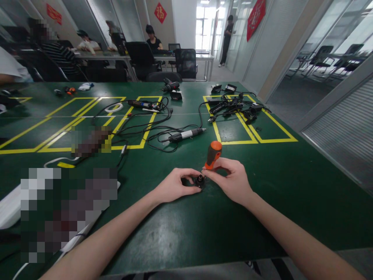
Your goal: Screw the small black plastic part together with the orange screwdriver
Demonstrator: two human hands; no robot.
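Note:
A small dark round part (200, 179) with a metallic centre rests on the green table. My left hand (177, 184) is closed around it, thumb on the near side and fingers on the far side. My right hand (231, 179) is pinched just right of the part. At its fingertips stands a screwdriver (213, 153) with an orange and dark grey handle, leaning slightly to the right. The pinch appears to be at the handle's lower end. The screwdriver's shaft and tip are hidden by the fingers.
Beyond my hands lie a corded electric screwdriver (188, 135), another corded tool (142, 104) and a cordless drill (170, 85). Tangled black cables (233, 107) lie at the back right. Blurred long objects (72, 210) lie left of my left arm. People sit at a far table.

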